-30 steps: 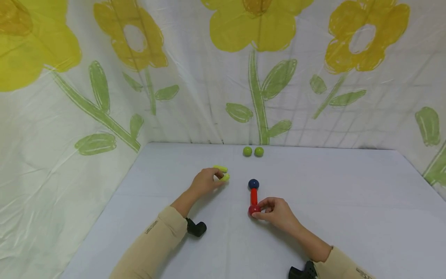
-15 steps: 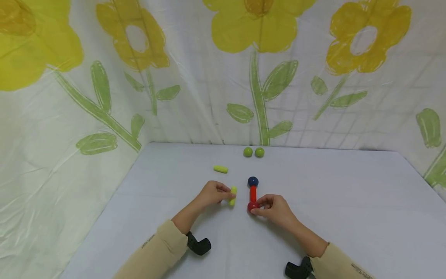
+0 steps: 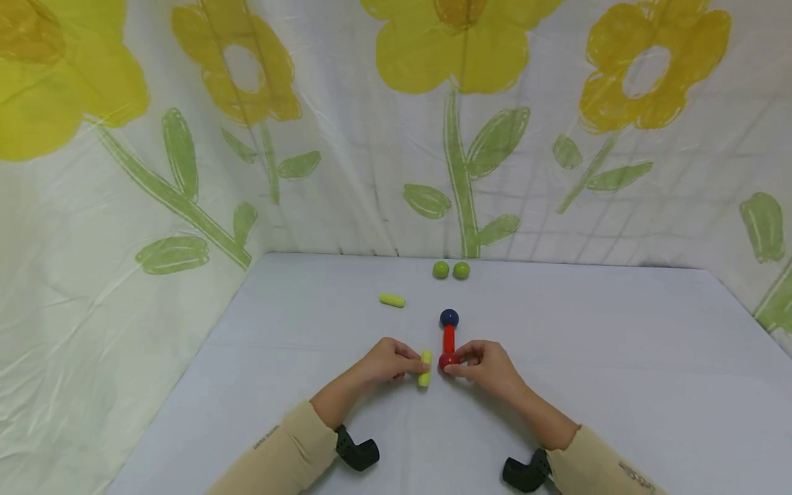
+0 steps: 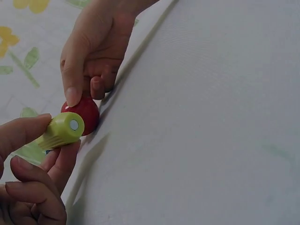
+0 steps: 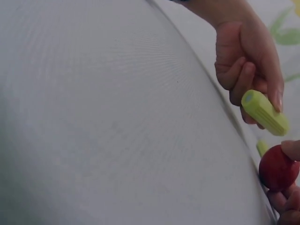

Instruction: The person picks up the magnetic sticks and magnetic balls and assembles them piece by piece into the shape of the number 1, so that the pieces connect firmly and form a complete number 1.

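Between thumb and fingers, my left hand (image 3: 391, 361) pinches a yellow-green ribbed rod (image 3: 424, 369), whose end shows a round silvery disc in the left wrist view. My right hand (image 3: 491, 370) grips a red ball (image 3: 448, 362) by its right side. That ball joins a red rod (image 3: 449, 339), which has a dark blue ball (image 3: 449, 317) at its far end. In the head view the yellow-green rod is just left of the red ball, with a small gap between them. In the right wrist view the red ball (image 5: 278, 168) hides the red rod and blue ball.
A second yellow-green rod (image 3: 392, 300) lies farther back on the white table (image 3: 594, 330). Two green balls (image 3: 441, 269) sit side by side near the table's back edge. Behind hangs a white cloth (image 3: 346, 172) printed with yellow flowers. Black wrist devices (image 3: 357, 450) jut from both sleeves.
My left hand has picked up one yellow-green rod, turned it lengthwise and brought it right and nearer, beside the red ball. The joined balls and red rod have shifted slightly away from me.
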Demonstrator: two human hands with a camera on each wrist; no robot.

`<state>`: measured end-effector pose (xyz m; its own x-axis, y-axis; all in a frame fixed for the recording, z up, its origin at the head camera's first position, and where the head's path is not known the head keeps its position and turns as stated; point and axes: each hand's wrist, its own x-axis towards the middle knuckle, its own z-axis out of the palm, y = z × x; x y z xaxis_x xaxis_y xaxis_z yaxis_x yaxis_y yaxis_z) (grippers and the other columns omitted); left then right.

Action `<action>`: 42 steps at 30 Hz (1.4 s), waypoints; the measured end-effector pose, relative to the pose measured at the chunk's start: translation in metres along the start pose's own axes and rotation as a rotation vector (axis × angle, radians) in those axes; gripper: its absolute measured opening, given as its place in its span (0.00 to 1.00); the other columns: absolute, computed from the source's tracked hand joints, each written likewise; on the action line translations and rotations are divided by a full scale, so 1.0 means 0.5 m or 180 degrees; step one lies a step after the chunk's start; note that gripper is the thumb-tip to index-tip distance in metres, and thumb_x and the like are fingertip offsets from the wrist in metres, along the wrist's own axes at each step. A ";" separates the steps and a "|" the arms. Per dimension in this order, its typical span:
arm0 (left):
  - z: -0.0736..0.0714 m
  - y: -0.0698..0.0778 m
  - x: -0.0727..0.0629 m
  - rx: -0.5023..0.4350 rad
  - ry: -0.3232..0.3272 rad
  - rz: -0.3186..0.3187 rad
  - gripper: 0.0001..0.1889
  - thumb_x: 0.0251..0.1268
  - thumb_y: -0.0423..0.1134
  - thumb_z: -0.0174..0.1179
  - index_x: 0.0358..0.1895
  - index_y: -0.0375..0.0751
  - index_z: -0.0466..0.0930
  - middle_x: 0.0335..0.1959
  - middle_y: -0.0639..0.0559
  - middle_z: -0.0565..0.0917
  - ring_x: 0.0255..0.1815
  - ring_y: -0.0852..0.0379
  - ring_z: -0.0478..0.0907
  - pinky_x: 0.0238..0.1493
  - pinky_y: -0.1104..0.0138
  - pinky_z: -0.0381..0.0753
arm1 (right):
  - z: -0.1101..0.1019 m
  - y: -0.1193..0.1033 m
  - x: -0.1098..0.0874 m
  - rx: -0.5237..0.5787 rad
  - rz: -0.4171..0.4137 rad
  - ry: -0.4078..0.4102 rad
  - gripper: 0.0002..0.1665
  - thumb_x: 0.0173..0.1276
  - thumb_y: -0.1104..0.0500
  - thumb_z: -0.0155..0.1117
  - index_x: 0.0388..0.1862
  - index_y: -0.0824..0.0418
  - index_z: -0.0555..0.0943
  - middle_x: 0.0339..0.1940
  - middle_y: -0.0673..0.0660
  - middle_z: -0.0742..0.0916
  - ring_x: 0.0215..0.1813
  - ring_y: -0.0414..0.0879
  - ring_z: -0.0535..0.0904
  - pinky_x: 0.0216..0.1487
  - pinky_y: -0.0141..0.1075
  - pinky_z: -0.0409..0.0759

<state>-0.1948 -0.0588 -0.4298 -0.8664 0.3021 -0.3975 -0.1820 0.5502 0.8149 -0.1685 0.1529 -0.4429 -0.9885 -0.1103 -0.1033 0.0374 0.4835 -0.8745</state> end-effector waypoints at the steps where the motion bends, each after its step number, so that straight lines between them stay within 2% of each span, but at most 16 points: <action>1: 0.002 0.000 -0.001 -0.0018 -0.0018 0.0009 0.13 0.52 0.45 0.68 0.36 0.40 0.85 0.14 0.58 0.72 0.16 0.63 0.63 0.19 0.73 0.60 | 0.000 0.000 0.002 0.0002 0.0007 -0.0004 0.16 0.51 0.57 0.74 0.36 0.65 0.83 0.26 0.52 0.83 0.23 0.40 0.68 0.22 0.27 0.63; 11: 0.024 0.001 0.002 -0.0198 -0.0145 -0.0041 0.12 0.52 0.43 0.68 0.36 0.40 0.85 0.18 0.57 0.75 0.15 0.62 0.62 0.17 0.73 0.58 | -0.003 -0.001 0.014 -0.0011 0.0008 -0.0009 0.16 0.51 0.57 0.74 0.36 0.65 0.83 0.25 0.51 0.83 0.22 0.41 0.68 0.21 0.27 0.63; 18: 0.027 0.004 -0.004 -0.0276 -0.0215 -0.0023 0.11 0.52 0.41 0.68 0.36 0.38 0.85 0.18 0.58 0.76 0.15 0.63 0.62 0.17 0.74 0.57 | -0.006 -0.002 0.020 0.0002 0.0017 -0.0037 0.16 0.52 0.57 0.73 0.37 0.65 0.83 0.28 0.52 0.84 0.24 0.41 0.68 0.22 0.28 0.64; 30: 0.032 0.009 -0.004 -0.0224 -0.0290 0.0008 0.10 0.51 0.41 0.68 0.34 0.38 0.85 0.19 0.57 0.79 0.13 0.64 0.60 0.15 0.74 0.56 | -0.006 0.000 0.029 -0.0039 0.0092 -0.0011 0.18 0.52 0.55 0.73 0.38 0.64 0.82 0.28 0.52 0.83 0.25 0.42 0.69 0.23 0.29 0.67; 42: 0.043 0.014 -0.003 -0.0145 -0.0213 0.0012 0.10 0.50 0.41 0.69 0.31 0.38 0.86 0.17 0.57 0.78 0.12 0.64 0.61 0.15 0.74 0.56 | -0.005 0.000 0.034 0.0006 0.0124 -0.0044 0.18 0.52 0.54 0.73 0.37 0.64 0.83 0.26 0.52 0.83 0.24 0.42 0.70 0.24 0.29 0.68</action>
<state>-0.1849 -0.0389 -0.4327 -0.8345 0.3562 -0.4205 -0.2011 0.5135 0.8342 -0.1856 0.1530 -0.4434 -0.9842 -0.1034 -0.1436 0.0760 0.4859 -0.8707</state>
